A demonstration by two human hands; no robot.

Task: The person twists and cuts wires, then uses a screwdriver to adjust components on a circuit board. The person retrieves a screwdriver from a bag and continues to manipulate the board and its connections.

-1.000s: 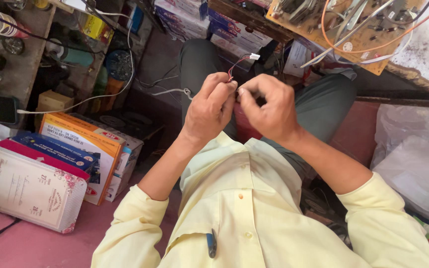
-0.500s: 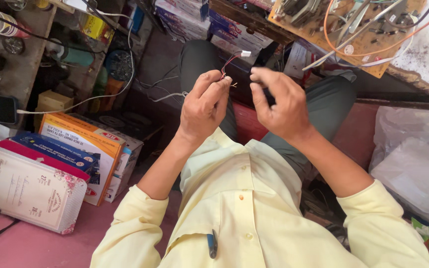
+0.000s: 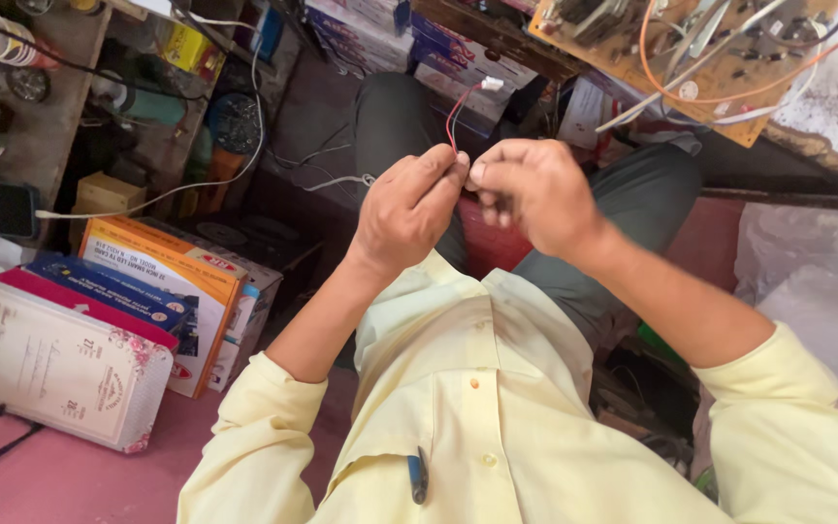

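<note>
Head view: I see my left hand [image 3: 409, 209] and right hand [image 3: 535, 189] raised together, fingertips pinched on a thin red-and-black wire pair [image 3: 456, 121] whose white connector [image 3: 492, 83] sticks up beyond them, before stacked boxes [image 3: 380, 29].

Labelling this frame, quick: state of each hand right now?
Left hand: closed, fingertips pinching the thin red and black wire pair.
Right hand: closed, fingertips meeting the left's; likely on the same wires, grip hidden.

Electronics workshop: circuit board [image 3: 691, 49], wires [image 3: 244, 155].
</note>
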